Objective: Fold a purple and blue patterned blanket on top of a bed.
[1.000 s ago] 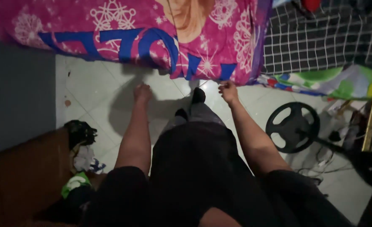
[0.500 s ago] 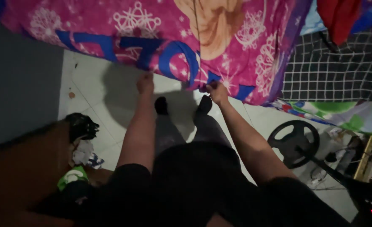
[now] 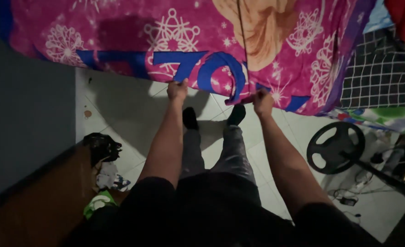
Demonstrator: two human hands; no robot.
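1. The left hand [image 3: 177,90] is closed on the lower edge of the pink blanket [image 3: 120,41], fingers curled over the hem.
2. The right hand [image 3: 262,101] is closed on the same lower edge, further to the person's right, pinching a fold of the fabric.
3. The two hands are apart, at roughly the same height, both arms extended forward.
4. The pink blanket hangs down over the side of a bed across the top of the view. It carries white snowflake patterns and large blue lettering. Its hem ends just above the white tiled floor [image 3: 120,119].
5. The person's two feet in dark socks [image 3: 189,118] stand on the floor between the arms, close to the blanket edge.
6. A black-and-white checked cloth [image 3: 380,73] lies to the right of the blanket.
7. A black steering wheel [image 3: 335,147] rests on the floor at the right, with cables near it.
8. A brown wooden surface [image 3: 42,201] and a dark bundle [image 3: 101,147] sit at the lower left.
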